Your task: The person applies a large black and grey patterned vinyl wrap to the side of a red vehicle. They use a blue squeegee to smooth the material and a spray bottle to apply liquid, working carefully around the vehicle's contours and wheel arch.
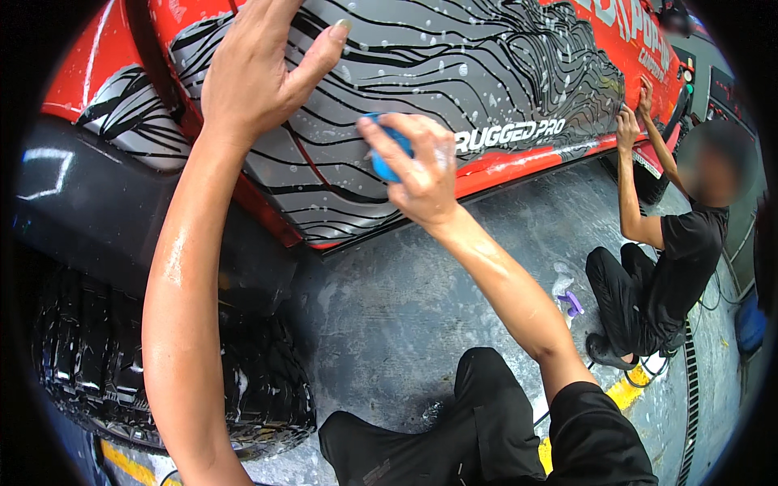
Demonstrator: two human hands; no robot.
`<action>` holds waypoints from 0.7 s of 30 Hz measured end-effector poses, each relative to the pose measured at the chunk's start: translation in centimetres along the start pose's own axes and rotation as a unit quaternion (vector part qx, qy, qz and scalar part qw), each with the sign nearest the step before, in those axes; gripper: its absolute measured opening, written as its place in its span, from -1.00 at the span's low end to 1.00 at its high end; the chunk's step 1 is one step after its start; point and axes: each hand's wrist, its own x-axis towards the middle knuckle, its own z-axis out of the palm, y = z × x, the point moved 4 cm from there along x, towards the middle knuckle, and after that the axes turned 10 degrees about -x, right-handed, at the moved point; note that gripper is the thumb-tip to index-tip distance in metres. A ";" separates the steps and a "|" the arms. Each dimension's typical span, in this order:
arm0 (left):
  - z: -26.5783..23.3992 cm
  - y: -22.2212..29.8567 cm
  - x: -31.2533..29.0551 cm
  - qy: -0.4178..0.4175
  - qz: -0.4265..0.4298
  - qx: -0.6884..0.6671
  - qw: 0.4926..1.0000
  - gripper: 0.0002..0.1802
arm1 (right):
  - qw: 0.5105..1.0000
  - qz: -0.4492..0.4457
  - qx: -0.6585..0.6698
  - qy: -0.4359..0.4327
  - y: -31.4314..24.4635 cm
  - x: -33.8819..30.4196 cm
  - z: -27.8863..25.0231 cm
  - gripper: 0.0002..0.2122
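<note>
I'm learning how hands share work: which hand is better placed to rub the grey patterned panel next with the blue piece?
Probably the right hand: it holds the blue piece against the patterned panel. The left hand, higher up and partly out of frame, shows nothing held.

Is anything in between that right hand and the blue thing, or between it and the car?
Nothing visible is: the right hand holds the blue pad directly, and the pad seems to touch the patterned car side, though its underside is hidden. The left hand is off to the left.
</note>
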 end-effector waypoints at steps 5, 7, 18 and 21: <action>0.0 0.1 0.1 -0.008 -0.015 -0.017 1.000 -0.35 | 0.999 0.007 -0.038 -0.016 1.2 -0.7 -0.7 -0.30; 0.0 0.2 0.2 -0.008 -0.004 -0.009 1.000 -0.35 | 0.999 0.003 -0.031 -0.012 0.4 -0.5 -0.3 -0.28; -0.2 0.1 0.0 -0.019 -0.034 0.006 0.999 -0.37 | 0.999 -0.037 0.017 -0.006 -2.0 1.4 0.7 -0.28; -0.2 0.1 0.3 -0.022 -0.009 0.001 1.000 -0.37 | 0.999 -0.024 -0.023 0.000 1.4 -0.9 -0.3 -0.26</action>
